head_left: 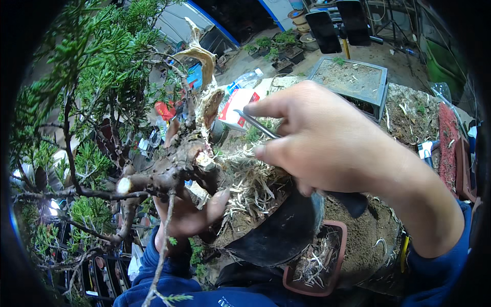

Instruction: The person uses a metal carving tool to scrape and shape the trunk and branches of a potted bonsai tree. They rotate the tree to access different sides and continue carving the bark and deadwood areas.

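A juniper bonsai [176, 166] with green foliage, sawn branch stubs and pale stripped deadwood [207, 61] fills the left side. From below, my left hand [186, 220] reaches behind its trunk and grips it. The thumb points right; the other fingers are mostly hidden behind the wood. My right hand [327, 138] is closed around a slim metal carving tool [258, 124], its hooked tip up near the deadwood and apart from the cut stub. A dark rounded end, probably its handle, shows below the wrist. Pale wood shavings [255, 192] lie heaped beside the trunk, above a black pot-like rim [281, 230].
A reddish-brown rectangular pot [341, 245] holding shavings stands at the front. Behind my right hand are a grey tray of soil [383, 94], a red-and-white box [238, 107] and a plastic bottle [248, 79]. Two phones [324, 33] stand on a mount at the back.
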Demonstrator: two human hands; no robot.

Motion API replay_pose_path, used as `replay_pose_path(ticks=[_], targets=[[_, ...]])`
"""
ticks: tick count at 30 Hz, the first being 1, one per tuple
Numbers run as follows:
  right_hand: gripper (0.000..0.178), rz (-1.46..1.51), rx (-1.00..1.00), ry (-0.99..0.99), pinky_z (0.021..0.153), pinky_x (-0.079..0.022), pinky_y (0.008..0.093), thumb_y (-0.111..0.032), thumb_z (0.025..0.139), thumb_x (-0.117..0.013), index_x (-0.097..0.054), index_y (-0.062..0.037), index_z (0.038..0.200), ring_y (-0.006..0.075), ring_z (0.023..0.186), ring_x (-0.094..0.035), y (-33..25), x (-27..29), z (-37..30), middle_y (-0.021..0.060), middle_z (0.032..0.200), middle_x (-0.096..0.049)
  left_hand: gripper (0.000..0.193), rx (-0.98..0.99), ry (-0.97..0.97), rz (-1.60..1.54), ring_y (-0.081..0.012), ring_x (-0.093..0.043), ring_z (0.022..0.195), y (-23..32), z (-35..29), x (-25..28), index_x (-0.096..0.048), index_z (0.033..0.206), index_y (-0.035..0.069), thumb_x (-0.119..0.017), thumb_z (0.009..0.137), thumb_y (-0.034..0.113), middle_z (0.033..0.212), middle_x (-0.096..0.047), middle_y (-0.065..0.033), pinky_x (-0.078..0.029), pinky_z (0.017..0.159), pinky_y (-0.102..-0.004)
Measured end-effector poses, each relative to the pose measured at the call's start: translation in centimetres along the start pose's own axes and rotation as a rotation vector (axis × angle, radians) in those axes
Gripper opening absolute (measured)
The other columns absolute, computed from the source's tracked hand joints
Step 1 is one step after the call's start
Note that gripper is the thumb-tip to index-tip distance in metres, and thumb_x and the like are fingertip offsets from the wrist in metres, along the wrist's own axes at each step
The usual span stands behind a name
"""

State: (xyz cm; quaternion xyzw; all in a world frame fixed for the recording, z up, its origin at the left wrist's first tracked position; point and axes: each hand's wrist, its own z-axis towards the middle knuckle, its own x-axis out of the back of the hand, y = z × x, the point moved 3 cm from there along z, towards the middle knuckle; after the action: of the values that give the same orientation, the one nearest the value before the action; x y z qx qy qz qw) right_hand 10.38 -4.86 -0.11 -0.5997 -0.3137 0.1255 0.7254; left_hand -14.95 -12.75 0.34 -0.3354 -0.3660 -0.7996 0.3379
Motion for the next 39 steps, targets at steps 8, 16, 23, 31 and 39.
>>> replay_pose_path(ticks=[8,16,23,31,39], targets=[[0.025,0.0,-0.138,-0.13,0.069,-0.055,0.0342,-0.003,0.089,-0.061,-0.073,0.0015,0.11,0.0223,0.072,-0.07,-2.0,-4.4,5.2,0.0126,0.08,-0.072,0.078,-0.026,-0.119,0.028,-0.0294,-0.054,0.136,-4.5,-2.1,0.6,-0.045,0.146,-0.008,-0.086,0.081,0.006,0.146,-0.056,-0.0187,-0.04,0.116,-0.0433],[0.023,0.014,-0.21,-0.121,0.079,-0.058,0.035,-0.007,0.087,-0.062,-0.078,-0.0009,0.103,0.0249,0.09,-0.074,-2.1,-5.0,5.3,0.0155,0.099,-0.077,0.086,0.286,-0.066,-0.581,-0.0301,-0.054,0.136,-4.5,-1.2,0.1,-0.044,0.15,-0.005,-0.088,0.077,0.01,0.147,-0.055,-0.0185,-0.038,0.116,-0.0442],[0.017,0.045,-0.321,0.079,0.063,-0.054,0.0355,-0.009,0.084,-0.066,-0.074,0.0,0.096,0.0225,0.072,-0.069,-2.0,-5.2,3.7,0.0128,0.087,-0.072,0.053,0.249,-0.053,-0.76,-0.0128,-0.067,0.096,-5.4,0.6,-0.6,-0.067,0.119,-0.005,-0.09,0.072,0.008,0.11,-0.073,-0.0061,-0.055,0.087,-0.0292],[0.015,0.36,-0.268,0.643,0.045,-0.047,0.0299,-0.018,0.092,-0.068,-0.068,-0.0037,0.089,0.0119,0.05,-0.056,2.5,-0.9,-2.9,0.0045,0.067,-0.059,0.06,0.1,-0.03,-0.799,-0.0318,-0.064,0.122,-7.8,3.1,-1.8,-0.053,0.139,-0.013,-0.07,0.091,0.019,0.132,-0.065,-0.0245,-0.044,0.111,-0.0436],[0.017,0.36,-0.335,0.959,0.044,-0.046,0.0204,-0.018,0.093,-0.065,-0.06,-0.004,0.085,0.0062,0.056,-0.058,3.2,-4.4,-12.5,0.0041,0.076,-0.063,0.071,-0.366,-0.29,-1.014,-0.04,-0.066,0.119,-5.1,6.7,-3.8,-0.046,0.145,-0.01,-0.071,0.088,0.025,0.136,-0.061,-0.0309,-0.048,0.109,-0.0485]])
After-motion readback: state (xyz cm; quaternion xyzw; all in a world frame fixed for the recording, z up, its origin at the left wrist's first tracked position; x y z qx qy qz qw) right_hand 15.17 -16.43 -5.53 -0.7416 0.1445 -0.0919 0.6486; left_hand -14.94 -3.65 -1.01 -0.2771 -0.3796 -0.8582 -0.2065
